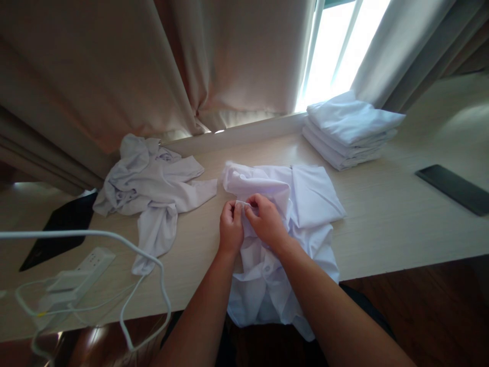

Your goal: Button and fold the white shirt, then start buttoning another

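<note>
A white shirt [313, 199] lies loosely spread on the table in front of me, its lower part hanging over the front edge. My left hand [231, 229] pinches a small edge of its cloth between thumb and fingers. Close beside it, my right hand [265, 219] grips the same edge, thumb against fingertips. The pinched edge shows as a thin strip between both hands. One side of the shirt is laid over in a flat panel, while the part nearer me is crumpled.
Crumpled white clothing [153, 188] lies to the left, near a black flat object [61, 229]. A power strip [91, 262] and looping white cable [164, 285] are at the front left. Folded white clothes [351, 130] are stacked back right; a dark phone [454, 188] lies far right.
</note>
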Available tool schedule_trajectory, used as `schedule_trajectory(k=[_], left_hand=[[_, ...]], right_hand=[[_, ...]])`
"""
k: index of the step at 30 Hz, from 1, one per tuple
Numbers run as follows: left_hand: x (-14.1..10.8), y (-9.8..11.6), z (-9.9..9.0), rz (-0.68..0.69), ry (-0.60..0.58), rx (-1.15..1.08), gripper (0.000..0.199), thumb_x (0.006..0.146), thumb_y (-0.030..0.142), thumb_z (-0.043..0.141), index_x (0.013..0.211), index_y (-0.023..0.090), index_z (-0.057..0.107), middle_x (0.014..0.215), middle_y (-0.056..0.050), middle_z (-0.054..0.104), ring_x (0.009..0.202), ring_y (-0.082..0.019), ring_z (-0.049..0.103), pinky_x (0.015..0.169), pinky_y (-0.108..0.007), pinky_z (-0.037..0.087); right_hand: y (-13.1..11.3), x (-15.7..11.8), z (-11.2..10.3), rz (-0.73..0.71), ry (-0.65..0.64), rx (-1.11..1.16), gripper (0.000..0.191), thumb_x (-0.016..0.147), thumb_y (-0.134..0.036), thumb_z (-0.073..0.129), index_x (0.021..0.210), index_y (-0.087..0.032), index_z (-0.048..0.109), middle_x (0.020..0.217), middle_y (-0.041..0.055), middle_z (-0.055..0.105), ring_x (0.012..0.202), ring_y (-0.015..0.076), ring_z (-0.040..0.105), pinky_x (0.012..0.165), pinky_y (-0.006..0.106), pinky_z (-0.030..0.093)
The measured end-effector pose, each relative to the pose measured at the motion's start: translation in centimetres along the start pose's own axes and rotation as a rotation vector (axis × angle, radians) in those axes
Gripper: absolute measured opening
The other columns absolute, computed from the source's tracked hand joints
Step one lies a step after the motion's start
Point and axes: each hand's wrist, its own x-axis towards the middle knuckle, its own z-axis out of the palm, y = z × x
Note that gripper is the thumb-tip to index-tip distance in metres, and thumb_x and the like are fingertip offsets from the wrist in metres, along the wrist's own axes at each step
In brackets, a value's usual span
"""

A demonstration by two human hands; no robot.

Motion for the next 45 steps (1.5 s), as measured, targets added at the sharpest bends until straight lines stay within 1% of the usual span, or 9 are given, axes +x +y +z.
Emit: schedule_trajectory(k=[4,10,16,23,28,31,35,39,45], left_hand=[[-0.02,-0.12,-0.03,-0.011,-0.005,0.000,0.023,0.091,0.040,0.052,0.087,0.018,0.059,0.083,-0.002,0.061,0.080,-0.016,0.055,0.074,-0.025,0.042],[-0.08,0.02,-0.01,-0.037,-0.024,-0.031,0.024,0.090,0.041,0.054,0.085,0.018,0.059,0.079,-0.001,0.060,0.075,-0.016,0.053,0.069,-0.024,0.041],[-0.08,-0.14,0.08,-0.057,-0.067,-0.088,0.025,0.090,0.042,0.053,0.086,0.018,0.059,0.080,-0.001,0.059,0.076,-0.015,0.054,0.071,-0.024,0.043],[0.16,-0.68,0.24,-0.121,-0.059,-0.226,0.026,0.086,0.043,0.057,0.089,0.017,0.060,0.084,-0.002,0.061,0.078,-0.015,0.056,0.073,-0.024,0.045],[0.21,-0.72,0.30,-0.160,-0.072,-0.258,0.026,0.084,0.044,0.057,0.084,0.018,0.059,0.080,0.000,0.061,0.075,-0.014,0.056,0.072,-0.023,0.045],[0.18,-0.75,0.33,-0.177,-0.061,-0.271,0.025,0.084,0.043,0.056,0.083,0.018,0.059,0.078,0.001,0.059,0.072,-0.013,0.055,0.068,-0.022,0.043],[0.12,-0.84,0.38,-0.167,-0.062,-0.276,0.023,0.084,0.040,0.056,0.082,0.018,0.059,0.076,0.001,0.059,0.070,-0.013,0.054,0.065,-0.022,0.042],[0.08,-0.80,0.41,-0.142,-0.077,-0.257,0.022,0.085,0.038,0.055,0.084,0.017,0.061,0.077,-0.001,0.060,0.073,-0.014,0.055,0.068,-0.023,0.043],[0.11,-0.51,0.39,-0.131,-0.067,-0.222,0.022,0.084,0.037,0.055,0.083,0.017,0.062,0.078,-0.001,0.062,0.074,-0.015,0.056,0.070,-0.024,0.044]], right_hand=[[0.21,0.06,0.08,0.016,-0.017,-0.026,0.006,0.084,-0.023,0.052,0.082,-0.020,0.056,0.080,0.0022,0.062,0.077,0.0172,0.054,0.073,0.028,0.040],[0.18,0.10,-0.14,0.023,-0.022,-0.011,0.006,0.083,-0.022,0.051,0.080,-0.020,0.055,0.078,0.0011,0.061,0.075,0.0162,0.053,0.070,0.026,0.039],[0.12,0.16,-0.25,0.045,-0.023,0.028,0.007,0.083,-0.022,0.050,0.081,-0.020,0.056,0.078,0.0008,0.062,0.075,0.0159,0.054,0.070,0.026,0.039],[0.31,0.12,-0.12,0.055,-0.020,0.055,0.007,0.083,-0.022,0.050,0.082,-0.020,0.057,0.079,0.0010,0.062,0.075,0.0158,0.054,0.070,0.026,0.040],[0.33,0.09,-0.07,0.051,-0.021,0.059,0.008,0.084,-0.022,0.050,0.082,-0.020,0.057,0.080,0.0012,0.063,0.076,0.0161,0.055,0.071,0.026,0.040],[0.24,0.08,-0.09,0.053,-0.023,0.063,0.008,0.084,-0.022,0.049,0.083,-0.020,0.057,0.081,0.0014,0.063,0.076,0.0163,0.055,0.071,0.026,0.041],[0.20,0.06,-0.12,0.058,-0.027,0.067,0.009,0.084,-0.022,0.048,0.083,-0.020,0.057,0.081,0.0016,0.063,0.076,0.0166,0.056,0.070,0.027,0.041],[0.25,0.03,-0.12,0.064,-0.032,0.069,0.009,0.085,-0.022,0.048,0.084,-0.020,0.057,0.081,0.0014,0.063,0.075,0.0166,0.056,0.069,0.026,0.040],[0.37,0.06,-0.05,0.064,-0.039,0.063,0.008,0.085,-0.022,0.048,0.084,-0.021,0.056,0.081,0.0017,0.063,0.075,0.0168,0.056,0.069,0.026,0.040]])
